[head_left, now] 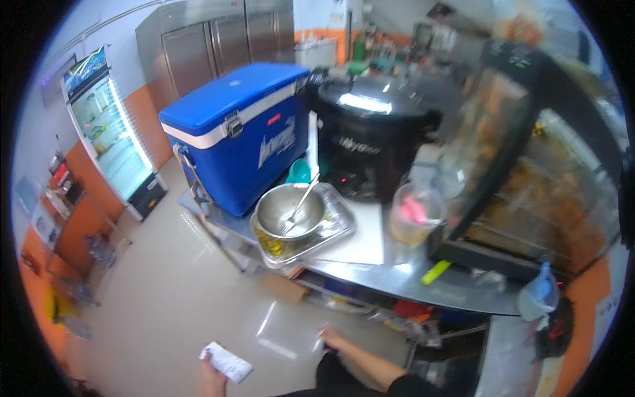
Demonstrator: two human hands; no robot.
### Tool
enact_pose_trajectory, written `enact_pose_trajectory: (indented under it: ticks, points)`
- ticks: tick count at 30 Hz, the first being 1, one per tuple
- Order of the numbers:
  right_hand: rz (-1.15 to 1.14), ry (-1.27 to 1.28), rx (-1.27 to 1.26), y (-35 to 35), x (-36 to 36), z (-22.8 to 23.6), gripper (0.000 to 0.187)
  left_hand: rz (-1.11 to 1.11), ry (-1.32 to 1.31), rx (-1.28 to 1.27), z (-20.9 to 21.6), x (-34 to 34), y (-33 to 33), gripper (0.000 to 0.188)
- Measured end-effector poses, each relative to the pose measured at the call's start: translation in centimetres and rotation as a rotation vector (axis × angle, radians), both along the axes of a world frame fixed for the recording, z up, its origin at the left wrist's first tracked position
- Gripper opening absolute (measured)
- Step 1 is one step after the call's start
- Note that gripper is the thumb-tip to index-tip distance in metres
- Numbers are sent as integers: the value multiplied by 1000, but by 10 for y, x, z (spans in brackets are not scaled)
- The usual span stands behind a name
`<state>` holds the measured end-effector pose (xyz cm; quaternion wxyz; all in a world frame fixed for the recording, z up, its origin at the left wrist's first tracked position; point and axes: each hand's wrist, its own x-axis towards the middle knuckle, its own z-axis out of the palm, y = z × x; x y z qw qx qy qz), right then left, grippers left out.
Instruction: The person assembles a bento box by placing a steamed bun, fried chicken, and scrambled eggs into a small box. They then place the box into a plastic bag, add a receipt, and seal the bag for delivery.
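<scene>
Because I judge the white paper slip (229,363) light, flexible and easily creased, I specify an edge hold; the left hand (211,374) is closed on its near-left end. To that hand's right, the right hand (331,339) appears empty; its opening I cannot tell.

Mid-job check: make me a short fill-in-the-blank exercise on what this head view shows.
1. The white paper is in the person's ____ hand.
2. The cooler box has a body and lid coloured ____.
3. In this view, the clear plastic container stands to the ____ of the metal bowl.

Missing words: left; blue; right.
</scene>
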<state>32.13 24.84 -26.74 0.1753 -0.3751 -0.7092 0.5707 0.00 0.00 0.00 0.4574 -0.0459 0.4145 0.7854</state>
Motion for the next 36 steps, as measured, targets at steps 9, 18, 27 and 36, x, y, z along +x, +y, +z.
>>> enact_pose_trajectory:
  ticks: [9, 18, 27, 36]
  points:
    - [76, -736, -19, 185, -133, 115, 39, 24, -133, -432, 34, 0, 57, 33]
    - [-7, -689, -41, 220, -174, 95, 37, -85, -125, -476, 27, -45, 184, 34]
    - [-141, -577, -55, 218, -173, 130, 35, -295, -93, -438, 28, -71, 253, 35]
    - [-336, 218, 35, 128, -132, 174, 34, -511, -24, -394, 13, -75, 277, 36]
